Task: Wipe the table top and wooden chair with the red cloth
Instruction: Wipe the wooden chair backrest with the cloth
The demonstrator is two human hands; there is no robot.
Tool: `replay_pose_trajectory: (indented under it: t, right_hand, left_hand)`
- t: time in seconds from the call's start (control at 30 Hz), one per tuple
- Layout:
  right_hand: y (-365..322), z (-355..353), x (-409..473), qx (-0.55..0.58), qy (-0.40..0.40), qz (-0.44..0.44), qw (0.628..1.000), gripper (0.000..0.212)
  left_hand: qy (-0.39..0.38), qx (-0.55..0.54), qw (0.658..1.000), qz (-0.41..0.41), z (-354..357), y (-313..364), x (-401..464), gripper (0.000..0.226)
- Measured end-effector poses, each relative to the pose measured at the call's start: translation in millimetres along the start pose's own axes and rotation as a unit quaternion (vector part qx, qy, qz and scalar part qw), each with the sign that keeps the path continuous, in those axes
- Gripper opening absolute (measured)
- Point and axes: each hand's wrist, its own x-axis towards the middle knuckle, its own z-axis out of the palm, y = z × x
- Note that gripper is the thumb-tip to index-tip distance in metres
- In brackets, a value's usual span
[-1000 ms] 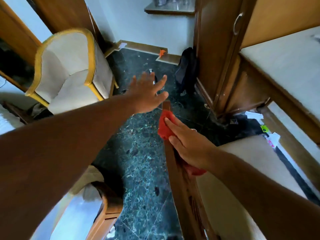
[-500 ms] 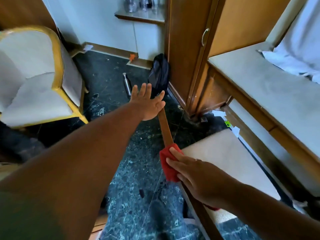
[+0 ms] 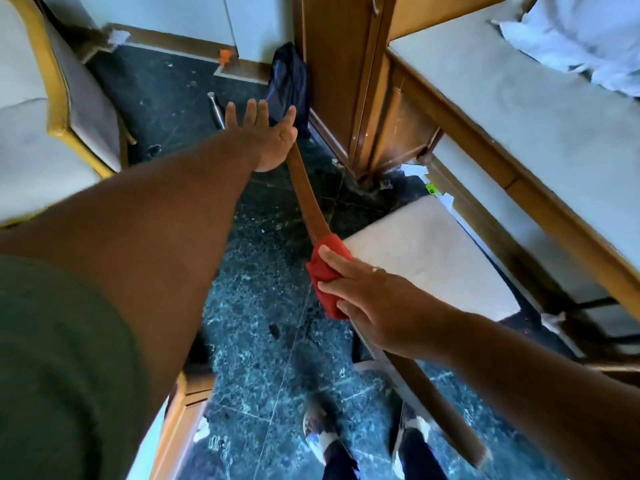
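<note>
The right hand (image 3: 374, 303) presses the red cloth (image 3: 325, 271) flat against the top rail of the wooden chair (image 3: 308, 199), fingers spread over the bunched fabric rather than curled around it — the cloth is pinned between palm and wood, wrapped over the rail's edge. Over the last second it has slid back along the rail toward the person: the cloth sat near the far end beside the left hand, and now a long bare stretch of wood shows between them. The left hand (image 3: 263, 140) stays open, fingers splayed, its heel resting at the far tip of the rail, holding nothing; it looks to be steadying the chair. The stroke has likely covered the far half of the rail, while the near half, running down toward the bottom of the view, seems to be still ahead. The pale seat cushion (image 3: 433, 258) lies just beside the cloth. The table top (image 3: 519, 98) stretches along the right, with a white bundle (image 3: 581, 32) on its far corner — whether it has been wiped, I cannot tell.
</note>
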Motion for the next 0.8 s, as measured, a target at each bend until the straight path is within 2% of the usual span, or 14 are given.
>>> replay_pose_trajectory:
  t: [0.2, 0.3, 0.4, 0.5, 0.6, 0.63, 0.67, 0.73, 0.77, 0.8]
  right_hand:
    - [-12.7, 21.3, -102.5, -0.017, 0.006, 0.016, 1.000, 0.044]
    - [-12.8, 29.3, -133.9, -0.029, -0.013, 0.018, 0.999, 0.047]
    - [-10.8, 32.9, -152.9, -0.035, -0.016, 0.008, 0.999, 0.048]
    - [-6.7, 39.6, -161.6, -0.023, 0.000, -0.016, 1.000, 0.047]
    - [2.9, 50.6, -165.5, 0.005, 0.063, -0.014, 0.998, 0.056]
    - [3.4, 54.4, -165.8, 0.085, 0.102, 0.023, 0.991, 0.060]
    - [3.1, 57.2, -166.8, 0.204, 0.160, 0.072, 0.963, 0.062]
    - [3.7, 63.4, -166.8, 0.392, 0.254, 0.177, 0.866, 0.050]
    - [4.7, 65.5, -163.6, 0.407, 0.274, 0.222, 0.843, 0.041]
    - [5.3, 66.0, -159.4, 0.399, 0.276, 0.247, 0.839, 0.034]
  left_hand:
    - [0.032, 0.044, 0.998, -0.016, -4.6, 9.3, -11.9, 0.060]
    - [0.033, 0.078, 0.996, -0.034, -10.5, 17.4, -20.7, 0.061]
    - [0.065, 0.127, 0.989, -0.042, -14.4, 25.5, -32.2, 0.061]
    - [0.113, 0.203, 0.973, -0.007, -15.3, 35.5, -49.2, 0.064]
    - [0.141, 0.291, 0.941, 0.095, -23.6, 49.5, -74.9, 0.076]
    - [0.140, 0.303, 0.932, 0.141, -28.2, 57.0, -86.3, 0.079]
    - [0.132, 0.306, 0.925, 0.182, -33.7, 65.6, -100.4, 0.079]
    - [0.092, 0.260, 0.930, 0.243, -40.2, 83.0, -132.4, 0.073]
    - [0.055, 0.204, 0.940, 0.268, -44.2, 91.4, -152.6, 0.069]
    - [0.014, 0.130, 0.948, 0.290, -47.2, 99.4, -174.3, 0.066]
